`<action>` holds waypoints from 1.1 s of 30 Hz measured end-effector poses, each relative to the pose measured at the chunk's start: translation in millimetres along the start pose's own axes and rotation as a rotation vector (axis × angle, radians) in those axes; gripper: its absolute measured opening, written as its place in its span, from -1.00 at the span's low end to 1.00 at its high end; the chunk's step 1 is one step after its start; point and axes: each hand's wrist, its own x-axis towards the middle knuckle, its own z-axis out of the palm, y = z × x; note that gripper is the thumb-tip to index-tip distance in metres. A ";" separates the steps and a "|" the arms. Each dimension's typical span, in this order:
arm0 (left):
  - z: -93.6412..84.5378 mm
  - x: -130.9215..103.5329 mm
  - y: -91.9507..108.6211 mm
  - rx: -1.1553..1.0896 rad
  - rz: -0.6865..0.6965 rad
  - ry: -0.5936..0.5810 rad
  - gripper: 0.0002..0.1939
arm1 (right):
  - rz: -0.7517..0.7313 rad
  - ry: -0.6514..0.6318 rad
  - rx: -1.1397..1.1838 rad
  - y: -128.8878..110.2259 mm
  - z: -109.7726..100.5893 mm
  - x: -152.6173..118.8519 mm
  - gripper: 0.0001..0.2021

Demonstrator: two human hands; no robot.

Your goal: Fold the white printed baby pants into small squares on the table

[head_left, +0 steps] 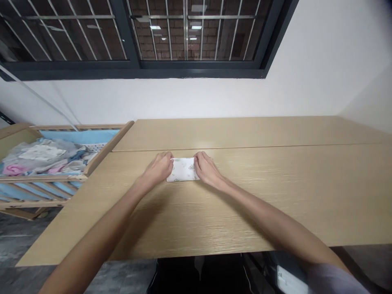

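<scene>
A small white cloth (183,169) with a faint printed pattern, apparently folded into a rectangle, is at the middle of the wooden table (245,196). My left hand (159,166) pinches its far left corner, fingers closed. At the opposite side, my right hand (208,168) grips the far right corner the same way. The cloth looks fairly flat between both hands; its near edge shows, while the corners under my fingers are hidden.
Left of the table stands a wooden crib (45,179) with blue lining, holding a pile of clothes and plastic bags (43,153). A seam runs across the tabletop beyond my hands. Behind it rise a white wall (196,98) and a barred window (196,36).
</scene>
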 end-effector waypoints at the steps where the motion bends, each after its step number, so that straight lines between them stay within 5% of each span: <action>1: 6.0 5.9 -2.0 0.015 -0.013 0.010 -0.75 | 0.028 0.010 -0.029 3.9 7.8 6.1 -0.77; 9: 53.8 20.1 -12.6 0.077 -0.067 0.054 -0.73 | 0.156 -0.017 -0.059 29.0 50.7 20.5 -0.74; 14: 59.4 16.4 -14.6 0.066 -0.052 0.111 -0.68 | 0.171 0.083 0.077 29.9 43.9 17.2 -0.71; 17: 61.0 7.2 -5.4 0.058 -0.032 0.207 -0.52 | 0.049 0.177 0.053 22.1 31.5 9.0 -0.60; 20: 72.6 -3.2 7.1 -0.006 0.107 0.258 -0.30 | -0.184 0.083 -0.050 10.7 26.4 -2.0 -0.50; 23: 90.1 -9.8 14.0 -0.061 0.202 0.178 -0.16 | -0.302 -0.079 -0.138 4.1 33.2 -9.3 -0.41; 33: 98.8 -18.0 -1.7 0.039 0.087 0.086 -0.08 | -0.191 -0.173 -0.195 22.0 33.6 -17.9 -0.27</action>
